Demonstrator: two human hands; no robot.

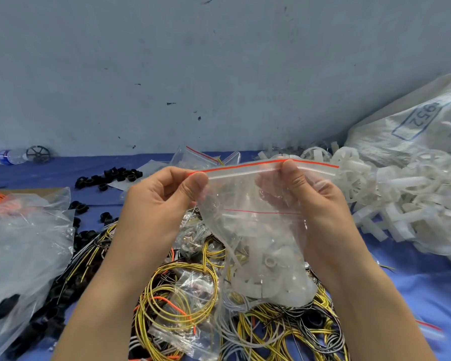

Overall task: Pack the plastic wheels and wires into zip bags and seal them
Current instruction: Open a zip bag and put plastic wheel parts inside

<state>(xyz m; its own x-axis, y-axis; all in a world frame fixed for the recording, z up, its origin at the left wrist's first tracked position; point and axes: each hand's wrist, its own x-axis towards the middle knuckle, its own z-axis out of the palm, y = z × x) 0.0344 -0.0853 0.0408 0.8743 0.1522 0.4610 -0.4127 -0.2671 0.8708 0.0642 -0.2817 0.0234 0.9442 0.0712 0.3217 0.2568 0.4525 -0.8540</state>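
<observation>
Wires (177, 303): yellow, black, grey and orange coils heaped on the blue cloth (427, 295), under my wrists and below the grip.
Left hand (162, 196): my thumb and forefinger pinch the left end of the zip bag (258, 230) at its red-edged strip.
Right hand (313, 194): thumb in front and fingers behind, I pinch the same strip further right; a short stretch of strip runs on past my thumb.
Bag position: I hold it up between both hands, with the strip stretched nearly level and the body hanging down over the coils.
Plastic wheels (274, 280): white, bunched in the bottom of the bag, straight below my grip.
Seal: I cannot tell whether the strip is pressed closed.
Loose wheel pile (401, 194): white, just right of my right hand, lying against a large white sack (414, 121).
Black rings (110, 175): scattered left of and beyond my left hand.
Clear bag (24, 243): large and crumpled, well left of the grip.
</observation>
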